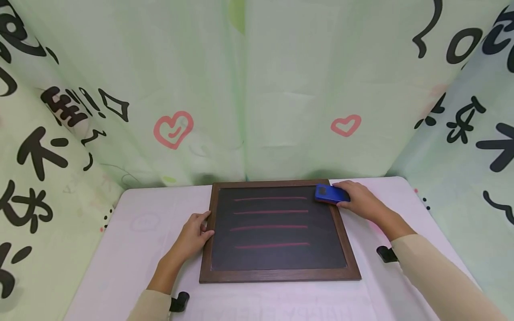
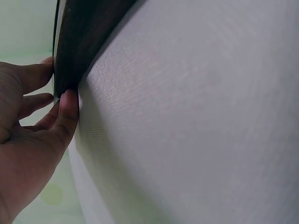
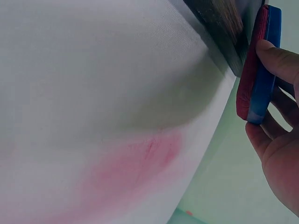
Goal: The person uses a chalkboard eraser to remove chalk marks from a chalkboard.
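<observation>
A small chalkboard (image 1: 277, 259) with a brown wooden frame lies on the table, and several pink horizontal lines cross its dark surface. My left hand (image 1: 192, 234) holds the left side of the frame between thumb and fingers; in the left wrist view the fingertips sit right at the frame's edge (image 2: 86, 35). My right hand (image 1: 363, 200) grips a blue board eraser (image 1: 331, 194) over the board's upper right corner. From the right wrist, the eraser's red felt pad (image 3: 251, 70) faces the wooden frame (image 3: 219, 21), with thumb and fingers on its blue back.
The white table (image 1: 148, 232) spreads around the board on both sides and in front. A pink smudge (image 3: 135, 163) marks it by the right hand. A pale green curtain (image 1: 289, 89) with hearts and black lettering hangs behind and along both sides.
</observation>
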A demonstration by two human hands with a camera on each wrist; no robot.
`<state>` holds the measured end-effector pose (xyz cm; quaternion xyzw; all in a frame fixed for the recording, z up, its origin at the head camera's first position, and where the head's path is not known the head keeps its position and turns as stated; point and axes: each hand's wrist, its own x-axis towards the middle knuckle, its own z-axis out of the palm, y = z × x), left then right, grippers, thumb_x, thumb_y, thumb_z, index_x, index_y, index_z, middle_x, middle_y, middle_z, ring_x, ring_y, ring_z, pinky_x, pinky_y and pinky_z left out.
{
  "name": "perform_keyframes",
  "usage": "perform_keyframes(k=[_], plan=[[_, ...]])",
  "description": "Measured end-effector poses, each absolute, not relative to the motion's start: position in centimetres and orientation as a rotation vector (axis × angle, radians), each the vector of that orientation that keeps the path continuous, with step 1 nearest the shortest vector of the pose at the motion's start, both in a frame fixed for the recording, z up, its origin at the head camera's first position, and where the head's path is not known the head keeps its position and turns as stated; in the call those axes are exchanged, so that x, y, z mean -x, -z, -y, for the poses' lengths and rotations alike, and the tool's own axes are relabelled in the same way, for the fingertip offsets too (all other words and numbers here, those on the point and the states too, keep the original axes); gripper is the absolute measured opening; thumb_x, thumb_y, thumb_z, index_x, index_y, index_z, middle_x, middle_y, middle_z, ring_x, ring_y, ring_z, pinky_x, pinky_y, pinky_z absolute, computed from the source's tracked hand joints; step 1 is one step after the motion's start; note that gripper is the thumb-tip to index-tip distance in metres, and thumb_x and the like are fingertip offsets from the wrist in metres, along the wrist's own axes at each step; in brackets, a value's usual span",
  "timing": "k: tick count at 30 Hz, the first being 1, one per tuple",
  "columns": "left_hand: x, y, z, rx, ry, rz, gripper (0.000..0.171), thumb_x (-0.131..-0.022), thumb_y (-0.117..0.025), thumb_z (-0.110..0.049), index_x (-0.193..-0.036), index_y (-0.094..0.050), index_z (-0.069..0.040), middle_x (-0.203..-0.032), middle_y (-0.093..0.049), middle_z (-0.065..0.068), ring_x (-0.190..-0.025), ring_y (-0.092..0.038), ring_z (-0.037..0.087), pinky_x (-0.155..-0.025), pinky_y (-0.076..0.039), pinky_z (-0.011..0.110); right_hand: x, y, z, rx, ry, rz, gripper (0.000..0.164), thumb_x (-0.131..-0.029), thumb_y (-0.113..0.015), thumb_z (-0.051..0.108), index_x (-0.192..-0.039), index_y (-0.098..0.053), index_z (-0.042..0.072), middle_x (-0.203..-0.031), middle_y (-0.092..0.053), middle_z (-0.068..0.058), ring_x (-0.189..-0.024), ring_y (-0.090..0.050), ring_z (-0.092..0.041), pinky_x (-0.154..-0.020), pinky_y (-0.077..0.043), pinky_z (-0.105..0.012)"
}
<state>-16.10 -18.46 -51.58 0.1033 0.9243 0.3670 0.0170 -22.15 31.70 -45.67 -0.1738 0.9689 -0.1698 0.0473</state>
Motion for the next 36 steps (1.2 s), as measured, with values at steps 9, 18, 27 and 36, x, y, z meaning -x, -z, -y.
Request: perform_keyframes(k=[9, 18, 27, 36], plan=[[16.2, 51.6, 18.3, -0.297, -1.132, -2.859, 0.063, -0.090, -0.077, -0.001, -0.146, -0.051, 0.008, -0.122, -0.057, 0.025, -0.088, -0.056, 0.020, -0.074, -0.047, 0.029, 22.9, 46.0, -30.6, 0.571, 0.492, -2.939, 0.060, -0.091, -0.079, 0.016, -0.141, -0.056, -0.006, -0.140, -0.056, -0.032, -0.129, -0.053, -0.050, -0.109, -0.041, -0.064], [16.2, 51.7, 18.2, -0.304, -1.150, -2.845, 0.061, -0.090, -0.076, 0.000, -0.146, -0.051, 0.008, -0.124, -0.057, 0.026, -0.089, -0.057, 0.021, -0.074, -0.049, 0.029, 23.5, 46.2, -29.5, 0.577, 0.430, -2.934, 0.060, -0.090, -0.080, 0.017, -0.141, -0.057, -0.005, -0.142, -0.053, -0.034, -0.131, -0.050, -0.053, -0.108, -0.042, -0.064], [16.5, 51.4, 18.3, -0.339, -1.152, -2.841, 0.061, -0.090, -0.076, -0.001, -0.145, -0.051, 0.009, -0.123, -0.057, 0.026, -0.088, -0.057, 0.021, -0.073, -0.048, 0.029, 24.1, 46.4, -27.7, 0.603, 0.442, -2.920, 0.059, -0.091, -0.079, 0.014, -0.143, -0.056, -0.004, -0.142, -0.055, -0.029, -0.132, -0.052, -0.048, -0.108, -0.044, -0.060], [16.4, 51.7, 18.5, -0.303, -1.148, -2.837, 0.064, -0.090, -0.076, -0.001, -0.147, -0.050, 0.008, -0.125, -0.056, 0.027, -0.088, -0.056, 0.021, -0.073, -0.048, 0.029, 24.8, 46.9, -25.5, 0.632, 0.427, -2.909, 0.059, -0.092, -0.079, 0.016, -0.143, -0.057, -0.003, -0.142, -0.057, -0.027, -0.132, -0.054, -0.046, -0.110, -0.044, -0.059]])
